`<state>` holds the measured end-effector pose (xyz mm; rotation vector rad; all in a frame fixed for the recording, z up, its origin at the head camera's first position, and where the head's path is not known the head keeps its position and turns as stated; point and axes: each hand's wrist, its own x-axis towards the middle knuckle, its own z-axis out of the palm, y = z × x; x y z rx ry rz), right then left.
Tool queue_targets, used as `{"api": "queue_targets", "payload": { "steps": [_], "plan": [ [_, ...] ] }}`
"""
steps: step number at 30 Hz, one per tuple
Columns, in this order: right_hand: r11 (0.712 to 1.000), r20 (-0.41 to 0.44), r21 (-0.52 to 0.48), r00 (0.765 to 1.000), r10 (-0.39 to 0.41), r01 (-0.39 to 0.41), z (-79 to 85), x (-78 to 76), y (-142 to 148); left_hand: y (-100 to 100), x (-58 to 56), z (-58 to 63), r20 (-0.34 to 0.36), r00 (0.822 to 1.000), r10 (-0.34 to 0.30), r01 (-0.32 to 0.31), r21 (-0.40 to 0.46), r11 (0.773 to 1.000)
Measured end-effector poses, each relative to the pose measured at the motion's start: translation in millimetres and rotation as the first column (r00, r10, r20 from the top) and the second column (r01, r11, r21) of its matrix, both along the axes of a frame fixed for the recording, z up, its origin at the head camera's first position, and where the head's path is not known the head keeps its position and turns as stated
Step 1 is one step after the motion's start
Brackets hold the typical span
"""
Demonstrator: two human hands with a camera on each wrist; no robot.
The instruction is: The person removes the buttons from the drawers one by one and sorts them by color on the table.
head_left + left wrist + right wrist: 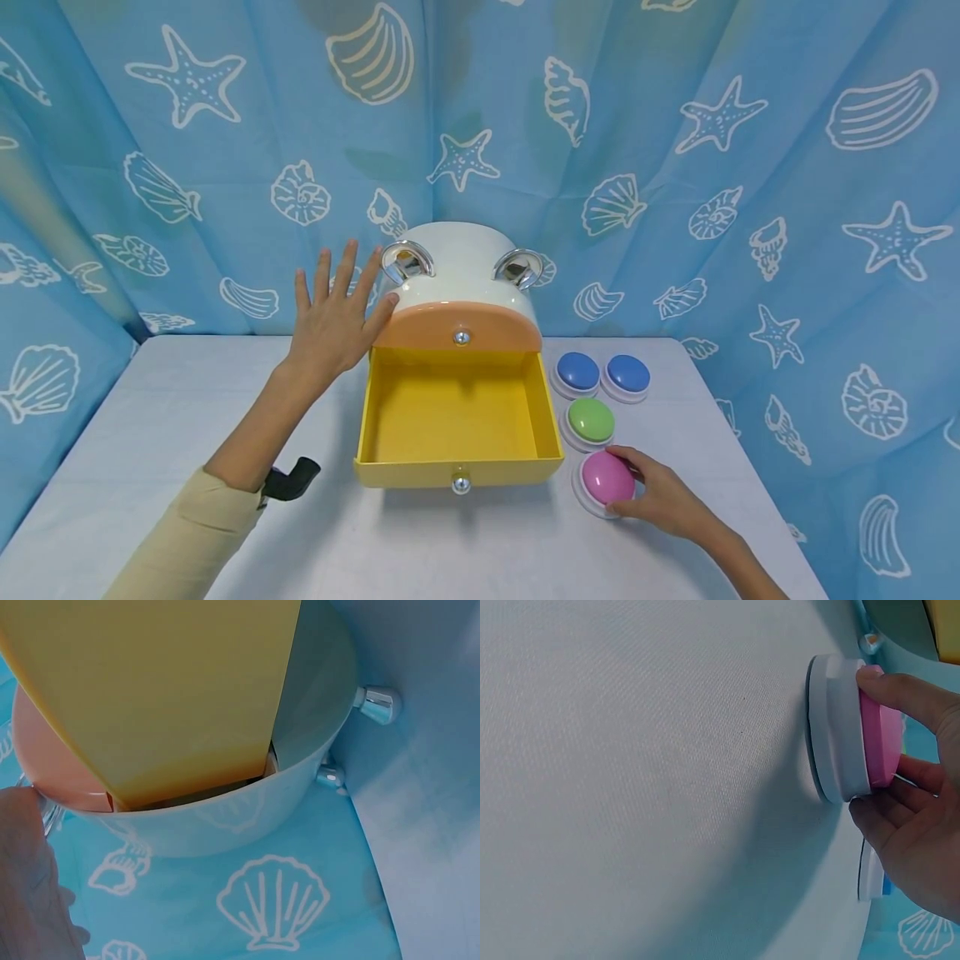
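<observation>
My left hand point(333, 329), fingers spread and straight, rests its thumb against the left side of a white animal-faced drawer box point(465, 267) with an orange upper front. The box's yellow drawer point(405, 475) is pulled out, and nothing lies inside it. To the right of the drawer, my right hand point(663, 500) grips a pink push button point(607, 477) with a white base. In the right wrist view, thumb and fingers hold opposite sides of this pink button point(881, 739). The left wrist view shows the drawer's yellow side point(165, 697) and part of my left hand point(34, 877).
Beyond the pink button stand a green push button point(591, 419) and two blue ones, the left blue button point(577, 370) and the right blue button point(628, 373). A blue curtain point(652, 167) with white shell prints hangs behind the white table point(420, 554).
</observation>
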<state>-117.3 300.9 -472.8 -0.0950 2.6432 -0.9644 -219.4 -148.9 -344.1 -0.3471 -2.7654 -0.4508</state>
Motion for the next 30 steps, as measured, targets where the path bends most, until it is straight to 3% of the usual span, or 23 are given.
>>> {"api": "queue_targets", "payload": {
  "steps": [5, 8, 10, 13, 16, 21, 24, 27, 30],
  "plan": [
    [1.0, -0.011, 0.011, 1.0, -0.002, 0.002, 2.3, 0.1, -2, 1, -0.8, 0.4, 0.005, 1.0, 0.001, -0.001, 0.0, 1.0],
    [1.0, -0.107, 0.0, 0.994, -0.011, 0.011, 5.8, 1.0, -3, 1, -0.9, 0.7, 0.004, 1.0, 0.0, 0.0, 0.0, 1.0],
    [0.999, -0.211, -0.034, 0.977, -0.034, 0.028, 10.5, 2.8, -7, 1, -1.0, 0.7, 0.003, 1.0, -0.001, 0.001, -0.002, 1.0],
    [0.992, -0.352, -0.118, 0.932, -0.087, 0.048, 20.8, 7.1, -17, 1, -0.9, 0.7, 0.007, 1.0, -0.002, 0.003, -0.005, 1.0],
    [0.97, -0.419, -0.237, 0.895, -0.154, 0.056, 33.9, 13.0, -33, 1, -0.8, 0.7, 0.013, 1.0, 0.002, -0.002, -0.007, 1.0],
    [0.909, -0.45, -0.415, 0.856, -0.255, 0.053, 55.2, 25.1, -59, 1, -0.3, 1.0, 0.019, 1.0, 0.006, -0.006, -0.007, 1.0],
    [0.887, -0.461, -0.458, 0.836, -0.296, 0.061, 67.1, 32.1, -72, 1, -0.2, 0.7, 0.021, 1.0, 0.003, -0.003, -0.005, 1.0],
    [0.875, -0.464, -0.479, 0.827, -0.319, 0.069, 78.9, 38.9, -84, 1, -0.2, 0.4, 0.018, 1.0, 0.003, -0.003, -0.006, 1.0],
    [0.862, -0.454, -0.504, 0.833, -0.314, 0.051, 87.3, 45.8, -96, 0, 0.0, 0.6, 0.013, 1.0, 0.005, -0.005, -0.006, 1.0]
  ]
}}
